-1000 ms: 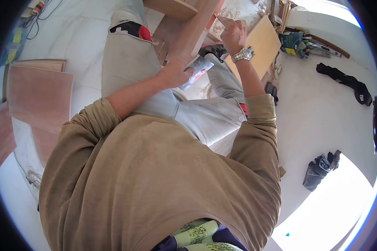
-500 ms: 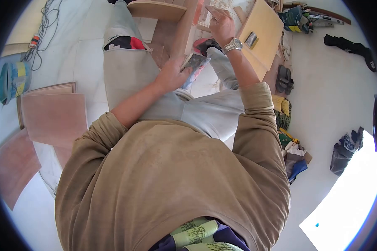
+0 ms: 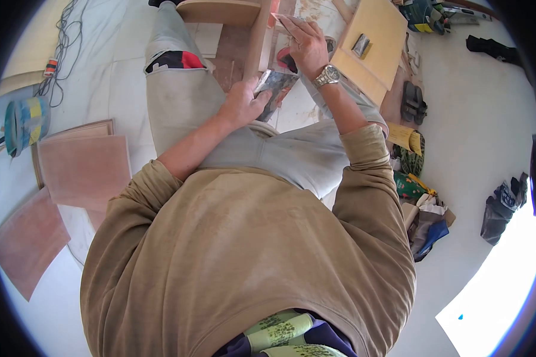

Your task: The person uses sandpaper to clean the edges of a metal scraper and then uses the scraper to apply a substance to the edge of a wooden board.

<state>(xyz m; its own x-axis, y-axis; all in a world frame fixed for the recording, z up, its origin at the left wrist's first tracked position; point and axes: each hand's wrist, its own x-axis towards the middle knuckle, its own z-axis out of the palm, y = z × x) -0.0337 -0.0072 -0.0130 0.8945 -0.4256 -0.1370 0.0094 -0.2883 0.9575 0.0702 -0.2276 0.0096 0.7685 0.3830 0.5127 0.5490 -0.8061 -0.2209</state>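
My left hand [image 3: 244, 102] is closed on a flat, dark, shiny plate [image 3: 275, 92] with smears on its face, the thumb lying over its near edge. It is above my lap, beside the long wooden board [image 3: 258, 41] standing between my legs. Farther forward, my right hand [image 3: 309, 52], with a metal watch at the wrist, grips a thin flat scraper [image 3: 284, 22]. The fingers are stretched along the scraper, and its edge is close to a reddish strip next to the board. A curved wooden panel [image 3: 219, 12] joins the board on the left.
Light wooden panels [image 3: 369, 44] lie at right with a small metallic block [image 3: 360, 44] on them. Sandals [image 3: 412, 102], bags [image 3: 429, 223] and a tool bucket [image 3: 421, 16] are beyond. Brown sheets [image 3: 86, 169], a blue-green bucket [image 3: 27, 125] and a cable [image 3: 59, 41] lie at left.
My right hand has come slightly nearer and to the left with the scraper. The plate in my left hand has turned, showing more of its shiny face. The view has shifted a little.
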